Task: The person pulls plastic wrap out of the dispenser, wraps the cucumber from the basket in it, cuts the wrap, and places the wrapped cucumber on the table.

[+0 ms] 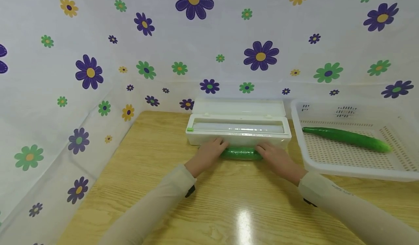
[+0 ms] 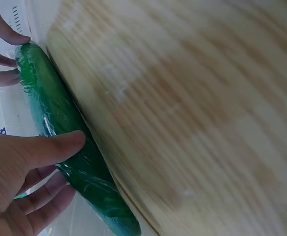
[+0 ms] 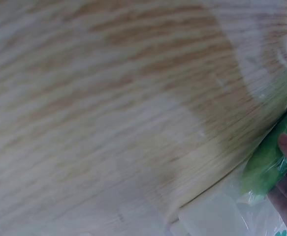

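Note:
A green cucumber wrapped in clear cling film lies crosswise on the table, close along the front of a white cling film dispenser. My left hand grips its left part; in the left wrist view the thumb lies over the film and the fingers curl beneath. At the other end my right hand holds the cucumber between thumb and fingers. Wrinkled film shows around that tip of the cucumber in the right wrist view. The dispenser's lid stands raised, exposing the film roll.
To the right stands a white plastic basket holding an unwrapped cucumber. A small green slider sits at the dispenser's left front edge. Behind the wooden table hangs a white flowered sheet, which also runs along the left side.

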{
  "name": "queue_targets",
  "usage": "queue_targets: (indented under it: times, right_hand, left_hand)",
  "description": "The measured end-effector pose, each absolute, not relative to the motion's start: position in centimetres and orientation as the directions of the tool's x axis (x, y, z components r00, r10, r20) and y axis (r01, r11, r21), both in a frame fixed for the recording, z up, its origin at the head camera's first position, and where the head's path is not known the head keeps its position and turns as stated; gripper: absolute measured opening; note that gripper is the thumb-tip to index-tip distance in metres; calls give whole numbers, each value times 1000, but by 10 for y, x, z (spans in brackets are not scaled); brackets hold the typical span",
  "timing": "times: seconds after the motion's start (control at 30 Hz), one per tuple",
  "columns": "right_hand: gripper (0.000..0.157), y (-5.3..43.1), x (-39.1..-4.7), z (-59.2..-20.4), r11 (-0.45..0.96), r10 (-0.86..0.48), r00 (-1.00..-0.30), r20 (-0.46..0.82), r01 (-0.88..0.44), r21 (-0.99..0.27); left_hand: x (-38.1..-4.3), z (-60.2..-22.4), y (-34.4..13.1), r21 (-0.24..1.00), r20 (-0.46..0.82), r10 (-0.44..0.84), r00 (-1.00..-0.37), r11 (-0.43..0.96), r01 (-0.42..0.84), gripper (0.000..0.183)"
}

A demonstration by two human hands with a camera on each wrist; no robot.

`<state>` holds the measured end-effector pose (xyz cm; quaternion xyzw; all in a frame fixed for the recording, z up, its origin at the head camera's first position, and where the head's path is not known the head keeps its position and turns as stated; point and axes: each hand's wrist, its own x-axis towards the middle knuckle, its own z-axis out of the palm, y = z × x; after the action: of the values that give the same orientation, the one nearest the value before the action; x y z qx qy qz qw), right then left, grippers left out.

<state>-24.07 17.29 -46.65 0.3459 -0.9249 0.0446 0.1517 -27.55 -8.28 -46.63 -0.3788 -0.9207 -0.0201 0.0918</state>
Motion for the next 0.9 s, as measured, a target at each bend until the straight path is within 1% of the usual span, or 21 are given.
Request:
queue_targets:
  times: [0.13,0.23,0.47,0.57,0.63,0.7,0.8,0.9]
  right_hand:
    - [36,174,-241,-467,753,-616,-718,325,-658,-25]
    - [38,177,-240,-469,768,-593,-736,327,-639,-47]
    - [34,183,-236,-470,849,-493,-798,348,-528,-10]
    - [29,188,-233,-468,861,-449,-815,367,-504,-66]
    - [29,191,-229,-465,867,-405,-843,354,-477,-145]
    - [33,195,-224,-461,865,-367,-871,328,-449,-223]
    - [42,198,-219,-457,863,-328,-900,287,-409,-298]
    - [42,199,-217,-457,843,-346,-892,291,-432,-321]
  left_hand:
    - [-277,-465,-84,-21,176,698,-694,708,706,21]
    - [-277,-465,-85,-17,171,700,-694,706,708,20]
    - [-277,-466,-86,0,153,689,-709,717,697,22]
    - [-277,-466,-85,15,140,684,-716,721,692,26]
    - [-277,-466,-84,20,132,685,-717,721,693,28]
    - [-277,-465,-84,31,133,688,-714,717,696,28]
    - [-278,-465,-83,25,139,691,-709,714,700,28]
    - [-278,-465,-83,10,140,694,-706,712,702,27]
